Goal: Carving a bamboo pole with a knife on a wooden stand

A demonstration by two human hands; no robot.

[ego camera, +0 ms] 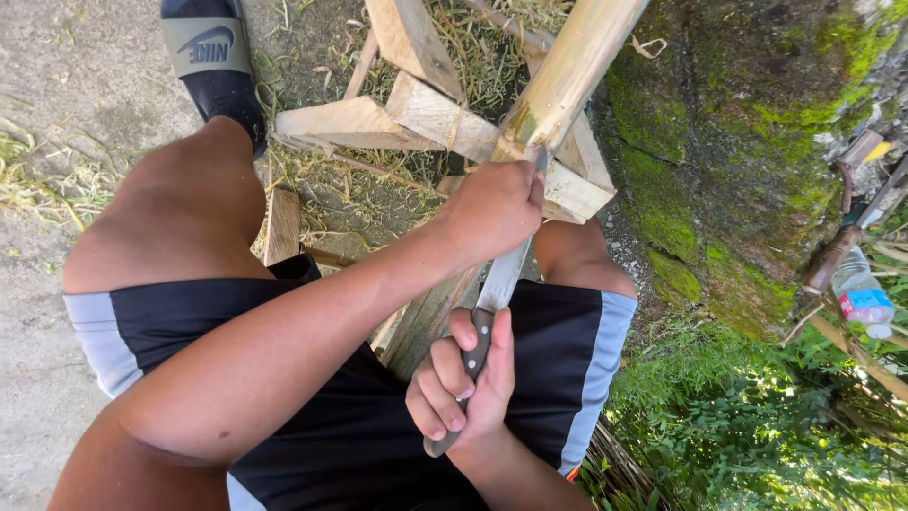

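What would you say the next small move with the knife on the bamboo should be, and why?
Probably a short, controlled push of the knife along the bamboo pole, away from the body. The right hand grips the handle, the left hand presses near the blade's tip where it meets the pole, and both thighs flank the blade.

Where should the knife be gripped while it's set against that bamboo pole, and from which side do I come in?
Grip the knife by its dark handle, as the right hand does now, coming from the near end by the lap. The blade runs up to the bamboo pole and is bare metal; the left hand already sits by its far end, so only the handle is a safe hold.
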